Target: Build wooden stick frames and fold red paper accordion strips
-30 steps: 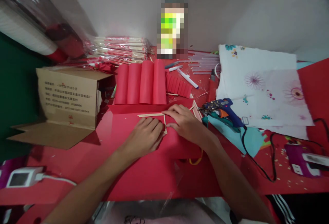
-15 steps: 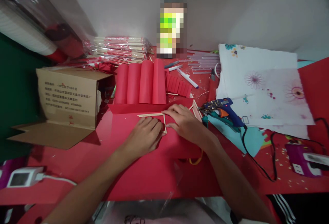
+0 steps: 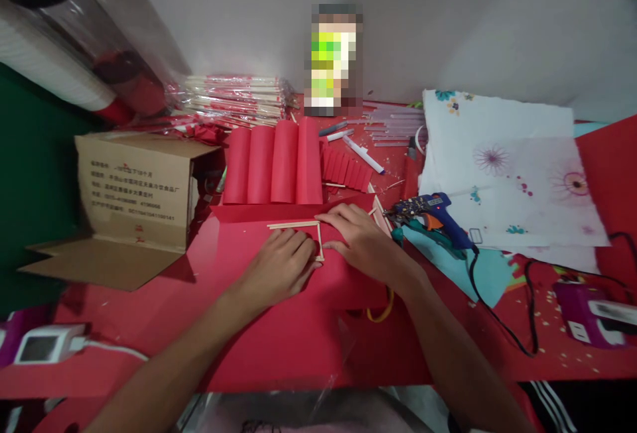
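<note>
Thin wooden sticks [image 3: 293, 225] joined at corners form a small frame lying on red paper [image 3: 279, 340]. My left hand [image 3: 286, 260] is curled over the frame's lower left part, its fingertips at the lower stick and partly hidden. The index fingertip of my right hand [image 3: 361, 241] presses the top right corner, and its thumb rests by the short side stick [image 3: 320, 241]. Past my right hand lies another stick piece [image 3: 381, 213]. Close to it a blue glue gun [image 3: 440, 211] rests on its side.
Red paper rolls [image 3: 259, 164] stand behind the frame. At the left is an opened cardboard box [image 3: 134, 187]. Wrapped stick bundles [image 3: 233, 95], pens [image 3: 363, 154] and glue sticks [image 3: 398, 121] lie at the back. Patterned white sheets [image 3: 497, 174], a black cord [image 3: 530, 313] and a purple power block [image 3: 580, 313] occupy the right.
The whole view has shifted slightly, with things sitting a little lower in the picture. Both hands keep nearly the same places on the stick frame.
</note>
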Demonstrator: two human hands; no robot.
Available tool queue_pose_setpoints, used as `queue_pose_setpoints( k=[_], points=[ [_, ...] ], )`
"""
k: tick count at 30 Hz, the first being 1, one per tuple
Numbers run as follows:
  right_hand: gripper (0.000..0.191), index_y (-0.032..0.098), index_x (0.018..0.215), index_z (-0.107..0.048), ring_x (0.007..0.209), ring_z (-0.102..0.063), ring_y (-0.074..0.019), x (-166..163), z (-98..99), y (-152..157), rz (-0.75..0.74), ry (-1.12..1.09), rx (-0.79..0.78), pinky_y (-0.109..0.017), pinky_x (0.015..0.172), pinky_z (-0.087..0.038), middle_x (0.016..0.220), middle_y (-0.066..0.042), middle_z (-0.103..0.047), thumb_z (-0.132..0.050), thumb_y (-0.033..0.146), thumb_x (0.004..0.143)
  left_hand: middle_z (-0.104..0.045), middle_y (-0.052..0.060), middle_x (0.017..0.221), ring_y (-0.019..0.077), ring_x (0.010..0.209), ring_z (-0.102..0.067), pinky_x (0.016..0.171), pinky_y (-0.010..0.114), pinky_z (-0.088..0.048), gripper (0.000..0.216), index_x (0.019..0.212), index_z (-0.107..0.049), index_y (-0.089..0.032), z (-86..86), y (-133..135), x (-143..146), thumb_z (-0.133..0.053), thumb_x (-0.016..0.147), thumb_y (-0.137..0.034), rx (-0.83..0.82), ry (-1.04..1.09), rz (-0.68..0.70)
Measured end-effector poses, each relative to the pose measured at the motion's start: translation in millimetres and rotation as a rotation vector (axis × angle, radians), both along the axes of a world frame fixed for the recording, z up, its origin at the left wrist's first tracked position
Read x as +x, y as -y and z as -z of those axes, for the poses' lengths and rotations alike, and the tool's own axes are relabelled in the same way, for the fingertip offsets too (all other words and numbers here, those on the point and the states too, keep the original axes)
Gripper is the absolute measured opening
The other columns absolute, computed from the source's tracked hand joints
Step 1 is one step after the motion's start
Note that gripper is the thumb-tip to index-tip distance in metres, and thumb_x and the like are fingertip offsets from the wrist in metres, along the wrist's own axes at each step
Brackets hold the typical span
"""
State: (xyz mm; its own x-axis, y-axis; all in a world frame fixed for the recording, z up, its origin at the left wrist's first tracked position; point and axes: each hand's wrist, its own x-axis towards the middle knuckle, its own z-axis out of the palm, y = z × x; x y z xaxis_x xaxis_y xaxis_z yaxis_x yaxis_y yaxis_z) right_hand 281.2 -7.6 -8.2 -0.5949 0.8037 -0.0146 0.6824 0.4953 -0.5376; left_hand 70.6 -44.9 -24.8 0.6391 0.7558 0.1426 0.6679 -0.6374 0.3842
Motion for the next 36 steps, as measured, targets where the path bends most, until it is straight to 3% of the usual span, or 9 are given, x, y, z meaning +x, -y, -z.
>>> queue_pose_setpoints(
  k=[7, 15, 24, 28, 36],
  points=[
    [0.023, 0.021, 0.118, -0.063, 0.106, -0.062, -0.0234, 9.1, -19.6, -0.2, 0.167, -0.320, -0.067, -0.040, 0.094, -0.050, 0.115, -0.009, -0.066, -0.050, 0.025, 0.100, -0.066, 0.008, 0.091, 0.0215, 0.082, -0.056, 0.076, 0.035, -0.041, 0.027, 0.098, -0.063, -0.016, -3.9, -1.5, -3.7, -0.046, 0.103, -0.036, -0.016, 0.068, -0.037],
    [0.028, 0.023, 0.108, -0.064, 0.089, -0.066, -0.0188, 24.7, -16.2, 3.9, 0.422, -0.714, -0.271, -0.035, 0.079, -0.057, 0.106, -0.007, -0.068, -0.050, 0.045, 0.100, -0.069, 0.008, 0.097, 0.0192, 0.088, -0.061, 0.082, 0.033, -0.045, 0.022, 0.103, -0.064, -0.017, -7.0, -2.5, -4.4, -0.046, 0.103, -0.029, -0.075, 0.209, -0.062],
    [0.032, 0.023, 0.108, -0.065, 0.089, -0.064, -0.0182, 24.6, -25.0, 14.8, 0.394, -0.788, -0.311, -0.034, 0.080, -0.057, 0.108, -0.007, -0.066, -0.048, 0.049, 0.101, -0.072, 0.009, 0.111, 0.0208, 0.101, -0.066, 0.089, 0.035, -0.050, 0.025, 0.120, -0.062, -0.018, -35.6, -6.7, 17.5, -0.050, 0.102, -0.031, -0.178, 0.284, -0.059],
    [0.031, 0.023, 0.110, -0.064, 0.091, -0.064, -0.0182, 23.9, -30.0, 20.7, 0.340, -0.836, -0.315, -0.035, 0.082, -0.057, 0.112, -0.007, -0.065, -0.049, 0.049, 0.101, -0.072, 0.010, 0.114, 0.0227, 0.104, -0.067, 0.091, 0.037, -0.052, 0.034, 0.128, -0.060, -0.017, -37.9, -10.5, 37.3, -0.058, 0.098, -0.032, -0.218, 0.324, -0.077],
    [0.034, 0.025, 0.110, -0.061, 0.094, -0.064, -0.0204, 29.8, -32.3, 25.0, 0.359, -0.979, -0.273, -0.036, 0.079, -0.058, 0.112, -0.009, -0.064, -0.048, 0.054, 0.099, -0.075, 0.005, 0.090, 0.0167, 0.078, -0.066, 0.074, 0.029, -0.050, 0.019, 0.093, -0.073, -0.018, -40.0, -15.1, 62.3, -0.060, 0.096, -0.032, -0.404, 0.516, -0.163]
  ],
)
